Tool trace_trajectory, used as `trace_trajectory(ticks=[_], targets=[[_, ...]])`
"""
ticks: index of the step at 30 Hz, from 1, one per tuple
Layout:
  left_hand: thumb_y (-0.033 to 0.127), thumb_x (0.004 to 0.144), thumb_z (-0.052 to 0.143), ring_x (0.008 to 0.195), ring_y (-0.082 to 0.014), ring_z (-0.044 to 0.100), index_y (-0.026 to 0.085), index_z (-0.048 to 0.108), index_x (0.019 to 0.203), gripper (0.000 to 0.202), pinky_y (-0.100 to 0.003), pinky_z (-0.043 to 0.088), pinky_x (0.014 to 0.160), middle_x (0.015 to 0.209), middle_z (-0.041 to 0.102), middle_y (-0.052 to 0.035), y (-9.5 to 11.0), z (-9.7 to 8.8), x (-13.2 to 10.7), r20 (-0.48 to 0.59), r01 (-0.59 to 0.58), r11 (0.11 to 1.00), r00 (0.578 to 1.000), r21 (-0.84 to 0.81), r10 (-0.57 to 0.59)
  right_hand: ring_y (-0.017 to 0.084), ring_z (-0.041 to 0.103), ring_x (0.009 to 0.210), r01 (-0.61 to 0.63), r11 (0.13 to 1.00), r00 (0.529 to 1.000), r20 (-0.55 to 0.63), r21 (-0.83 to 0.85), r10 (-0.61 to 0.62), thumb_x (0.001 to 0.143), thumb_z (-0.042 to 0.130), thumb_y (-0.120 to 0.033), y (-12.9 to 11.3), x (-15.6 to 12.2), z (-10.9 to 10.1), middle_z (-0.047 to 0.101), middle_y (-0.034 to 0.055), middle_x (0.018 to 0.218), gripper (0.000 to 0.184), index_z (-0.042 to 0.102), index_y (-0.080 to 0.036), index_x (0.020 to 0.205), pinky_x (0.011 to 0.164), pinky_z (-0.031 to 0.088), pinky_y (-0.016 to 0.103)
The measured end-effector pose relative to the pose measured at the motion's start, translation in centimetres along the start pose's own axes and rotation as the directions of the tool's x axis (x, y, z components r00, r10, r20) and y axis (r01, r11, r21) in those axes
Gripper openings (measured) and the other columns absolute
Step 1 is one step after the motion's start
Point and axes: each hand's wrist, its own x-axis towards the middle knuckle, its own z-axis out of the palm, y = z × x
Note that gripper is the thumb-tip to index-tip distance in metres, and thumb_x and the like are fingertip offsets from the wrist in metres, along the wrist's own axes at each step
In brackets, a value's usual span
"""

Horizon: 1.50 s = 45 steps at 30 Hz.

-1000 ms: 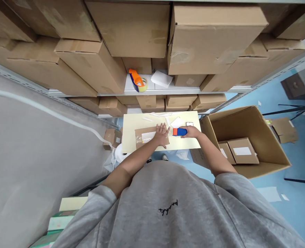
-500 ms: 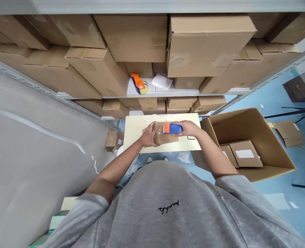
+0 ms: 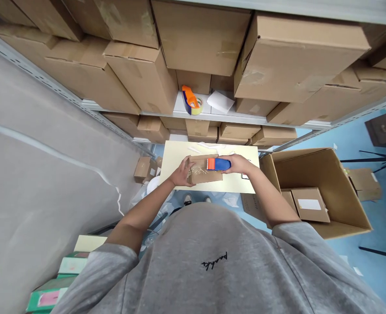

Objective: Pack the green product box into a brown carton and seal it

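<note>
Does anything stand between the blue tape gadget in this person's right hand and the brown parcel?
Nothing visible does: the blue-and-orange plastic tape dispenser in the right hand sits directly against the brown cardboard parcel, which the left hand holds.

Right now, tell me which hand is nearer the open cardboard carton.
Right. Your right hand, gripping the blue dispenser, is over the table, just left of the open cardboard carton, not touching it. Your left hand is farther left, on the brown box.
</note>
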Motion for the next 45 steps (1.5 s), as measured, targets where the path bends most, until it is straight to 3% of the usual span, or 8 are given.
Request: trace_trajectory(ticks=[8, 12, 19, 24, 26, 28, 33, 45], targets=[[0.059, 0.055, 0.092, 0.157, -0.0442, 0.018, 0.015, 0.032, 0.155, 0.125, -0.057, 0.032, 0.125, 0.161, 0.011, -0.0239, -3.9, -0.3, -3.5, -0.028, 0.039, 0.999, 0.999, -0.024, -0.04, 0.031, 0.074, 0.098, -0.118, 0.991, 0.993, -0.04, -0.067, 0.116, 0.071, 0.086, -0.054, 3.7, -2.3, -1.2, 0.079, -0.0002, 0.116, 0.072, 0.066, -0.039, 0.138, 0.081, 0.052, 0.035], [0.059, 0.057, 0.091, 0.157, -0.0457, 0.018, 0.014, 0.034, 0.155, 0.122, -0.059, 0.032, 0.124, 0.164, 0.013, -0.0254, -4.5, -1.1, -4.5, -0.025, 0.059, 0.998, 0.998, 0.007, -0.058, 0.03, 0.074, 0.1, -0.096, 0.995, 0.995, 0.001, -0.028, 0.096, 0.07, 0.086, -0.05, 4.8, -2.1, -0.2, 0.079, -0.002, 0.116, 0.07, 0.066, -0.041, 0.137, 0.083, 0.053, 0.035], [0.062, 0.06, 0.086, 0.158, -0.0522, -0.004, 0.014, 0.029, 0.163, 0.127, -0.076, -0.002, 0.122, 0.173, 0.001, -0.0252, 0.9, -3.3, -1.8, 0.089, 0.073, 0.973, 0.992, 0.219, -0.094, 0.03, 0.073, 0.105, -0.099, 0.994, 0.994, -0.047, 0.052, 0.101, 0.07, 0.086, -0.05, 6.1, -1.7, 1.6, 0.077, -0.0028, 0.123, 0.071, 0.065, -0.04, 0.138, 0.087, 0.055, 0.036], [0.063, 0.048, 0.089, 0.154, -0.0529, -0.02, 0.015, 0.005, 0.169, 0.154, -0.075, -0.014, 0.119, 0.172, -0.016, -0.0207, 6.1, -0.1, 4.6, 0.155, 0.068, 0.95, 0.981, 0.306, -0.12, 0.029, 0.074, 0.105, -0.104, 0.992, 0.992, -0.07, 0.068, 0.109, 0.07, 0.087, -0.048, 6.7, -1.9, 2.2, 0.077, -0.0024, 0.123, 0.071, 0.067, -0.039, 0.137, 0.088, 0.055, 0.036], [0.06, 0.042, 0.092, 0.152, -0.0521, -0.026, 0.013, 0.002, 0.169, 0.162, -0.074, -0.019, 0.118, 0.172, -0.016, -0.0217, 6.9, 2.0, 7.1, 0.133, 0.149, 0.928, 0.97, 0.342, -0.205, 0.029, 0.074, 0.106, -0.098, 0.992, 0.991, -0.078, 0.08, 0.104, 0.07, 0.087, -0.048, 6.8, -2.0, 2.4, 0.077, -0.0025, 0.124, 0.071, 0.066, -0.039, 0.137, 0.09, 0.055, 0.036], [0.059, 0.034, 0.094, 0.15, -0.0535, -0.03, 0.007, 0.001, 0.168, 0.17, -0.073, -0.023, 0.116, 0.171, -0.013, -0.0256, 7.3, 3.8, 9.0, 0.17, 0.202, 0.911, 0.946, 0.36, -0.277, 0.029, 0.073, 0.107, -0.093, 0.992, 0.991, -0.085, 0.089, 0.101, 0.07, 0.087, -0.048, 6.8, -2.2, 2.5, 0.077, -0.0025, 0.124, 0.072, 0.066, -0.04, 0.138, 0.09, 0.055, 0.036], [0.066, 0.038, 0.09, 0.152, -0.0512, -0.028, 0.008, -0.006, 0.167, 0.17, -0.071, -0.026, 0.117, 0.172, -0.013, -0.023, 7.4, 5.5, 10.5, 0.246, 0.109, 0.942, 0.95, 0.317, -0.193, 0.028, 0.074, 0.105, -0.097, 0.99, 0.991, -0.088, 0.099, 0.105, 0.07, 0.087, -0.049, 6.7, -2.7, 2.3, 0.077, -0.0016, 0.123, 0.072, 0.066, -0.038, 0.138, 0.087, 0.055, 0.034], [0.061, 0.057, 0.086, 0.159, -0.0479, -0.006, 0.024, -0.014, 0.167, 0.153, -0.071, -0.014, 0.119, 0.174, -0.008, -0.0211, 6.8, 1.4, 8.9, 0.382, 0.093, 0.927, 0.893, 0.363, -0.239, 0.025, 0.075, 0.092, -0.062, 0.971, 0.994, -0.073, 0.231, 0.081, 0.071, 0.084, -0.049, 8.6, -4.4, 1.0, 0.08, -0.0028, 0.108, 0.065, 0.071, -0.031, 0.132, 0.083, 0.055, 0.03]])
